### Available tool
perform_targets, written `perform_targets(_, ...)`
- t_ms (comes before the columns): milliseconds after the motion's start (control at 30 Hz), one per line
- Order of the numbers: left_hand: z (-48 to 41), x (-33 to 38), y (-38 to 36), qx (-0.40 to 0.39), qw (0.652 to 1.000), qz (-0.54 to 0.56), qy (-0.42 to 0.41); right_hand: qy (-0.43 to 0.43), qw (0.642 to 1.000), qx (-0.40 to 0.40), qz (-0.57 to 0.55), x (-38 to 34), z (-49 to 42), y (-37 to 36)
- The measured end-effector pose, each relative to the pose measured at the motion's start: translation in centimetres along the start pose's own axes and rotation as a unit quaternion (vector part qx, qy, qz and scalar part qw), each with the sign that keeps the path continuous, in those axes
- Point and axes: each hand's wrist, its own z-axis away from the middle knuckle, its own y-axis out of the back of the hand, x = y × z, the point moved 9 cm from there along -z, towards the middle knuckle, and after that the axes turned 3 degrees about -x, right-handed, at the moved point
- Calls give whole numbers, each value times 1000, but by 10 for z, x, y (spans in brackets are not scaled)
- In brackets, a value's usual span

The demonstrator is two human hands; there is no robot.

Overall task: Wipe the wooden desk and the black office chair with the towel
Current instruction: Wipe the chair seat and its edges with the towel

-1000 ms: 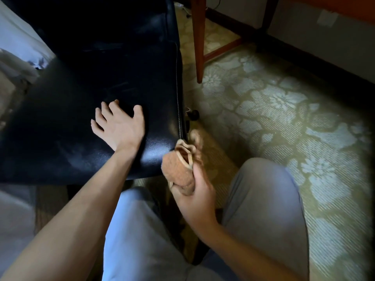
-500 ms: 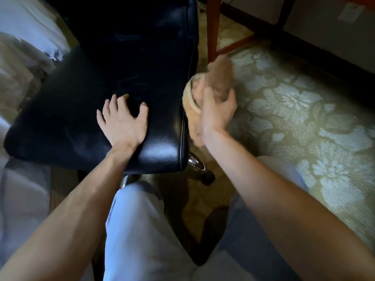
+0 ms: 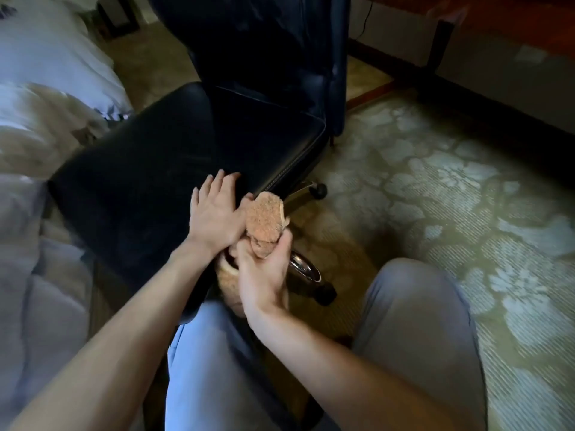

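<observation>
Towel (image 3: 264, 220) lowered to chair (image 3: 186, 169) corner; floral carpet (image 3: 435, 188), bed (image 3: 40, 88) left.

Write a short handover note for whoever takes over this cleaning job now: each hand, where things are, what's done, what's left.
Left hand: flat on the chair seat, near its front corner.
Right hand: grips the bunched towel at the seat's edge.
Desk: beyond the backrest, far right.
Done: cannot tell from here.
Left: likely seat and backrest, then check the desk.
</observation>
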Motion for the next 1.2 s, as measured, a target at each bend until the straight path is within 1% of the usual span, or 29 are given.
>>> perform_targets(100, 13, -16, 7, 12, 1000, 12, 12, 0, 1000, 1, -25, 4, -13, -12)
perform_targets(200, 23, -31, 15, 11, 1000, 4, -25, -3, 998, 5, -57, 1, -27, -14)
perform_targets(300, 33, -45, 14, 10, 997, -57, -56, 12, 991, 79, -109, -7, -57, 13)
perform_targets(333, 36, -48, 17, 14, 996, -61, -69, 14, 989, 82, -119, -12, -70, 21)
perform_targets(433, 38, -57, 28, 9, 994, -57, -92, -5, 995, 53, -79, -24, -103, 41)
perform_targets(467, 37, -58, 30, 6, 994, -58, -97, -4, 996, 56, -70, -25, -112, 50)
perform_targets(500, 36, -58, 33, 9, 992, -69, -108, -3, 995, 68, -74, -31, -120, 59)
perform_targets(567, 40, -56, 33, 9, 988, -95, -121, -3, 984, 120, -134, -46, -133, 83)
perform_targets(600, 42, -57, 32, 9, 986, -106, -127, 8, 976, 149, -156, -57, -139, 99)
perform_targets(633, 43, -59, 32, 9, 985, -114, -127, 30, 973, 170, -152, -69, -141, 114)
perform_targets(700, 41, -64, 34, 16, 987, -120, -109, 94, 978, 173, -74, -93, -140, 128)
perform_targets(767, 37, -59, 38, 45, 989, -124, -73, 140, 980, 137, 22, -104, -134, 119)
perform_targets(833, 32, -39, 34, 66, 986, -143, -52, 151, 976, 132, 79, -101, -127, 105)
perform_targets(900, 25, -19, 22, 65, 984, -153, -63, 154, 969, 147, 123, -95, -115, 93)
perform_targets(933, 22, -13, 15, 59, 982, -162, -72, 152, 968, 128, 154, -87, -107, 84)
perform_targets(967, 21, -11, 10, 54, 980, -176, -78, 140, 969, 87, 186, -77, -96, 75)
perform_targets(1000, 21, -10, 7, 54, 976, -193, -85, 116, 969, 30, 215, -63, -85, 66)
perform_targets(1033, 23, -11, 6, 54, 973, -207, -92, 100, 965, -33, 239, -52, -72, 60)
perform_targets(1067, 25, -13, 6, 56, 970, -214, -100, 106, 956, -82, 262, -48, -60, 55)
perform_targets(1100, 28, -15, 7, 58, 970, -214, -104, 142, 942, -106, 286, -53, -50, 52)
perform_targets(1133, 29, -17, 8, 62, 969, -211, -108, 208, 925, -103, 301, -70, -40, 49)
perform_targets(1167, 31, -19, 9, 65, 970, -209, -109, 289, 905, -83, 300, -94, -29, 45)
perform_targets(1200, 32, -21, 11, 71, 970, -207, -109, 379, 876, -57, 294, -122, -15, 38)
